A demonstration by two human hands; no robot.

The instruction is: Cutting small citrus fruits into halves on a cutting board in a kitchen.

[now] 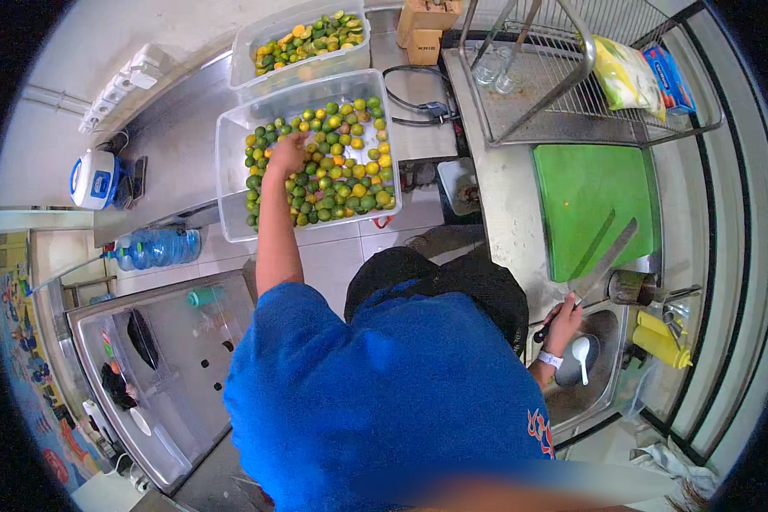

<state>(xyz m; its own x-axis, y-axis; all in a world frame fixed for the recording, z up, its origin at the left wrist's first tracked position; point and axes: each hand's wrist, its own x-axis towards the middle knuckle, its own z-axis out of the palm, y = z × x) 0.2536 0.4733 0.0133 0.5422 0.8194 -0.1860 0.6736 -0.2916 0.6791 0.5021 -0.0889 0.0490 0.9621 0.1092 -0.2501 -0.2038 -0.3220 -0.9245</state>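
Observation:
My left hand (pixel 288 156) reaches into a large clear plastic bin (pixel 224 175) of small green and yellow citrus fruit (pixel 358 189). Its fingers look curled down among the fruit at the bin's middle; what they grip is too small to make out. On the right, my right hand (pixel 561 322) is closed around the dark handle of a long knife (pixel 610 250). The blade points away and up, over the near edge of a green cutting board (pixel 572 183), and its shadow or reflection shows on the board.
Behind the bin stands a second clear bin (pixel 241 70) with cut citrus. A wire dish rack (pixel 529 111) with glasses is beyond the board. Below my right hand is a steel sink (pixel 606 375) holding a white spoon (pixel 581 358). A yellow bottle (pixel 661 340) sits beside it.

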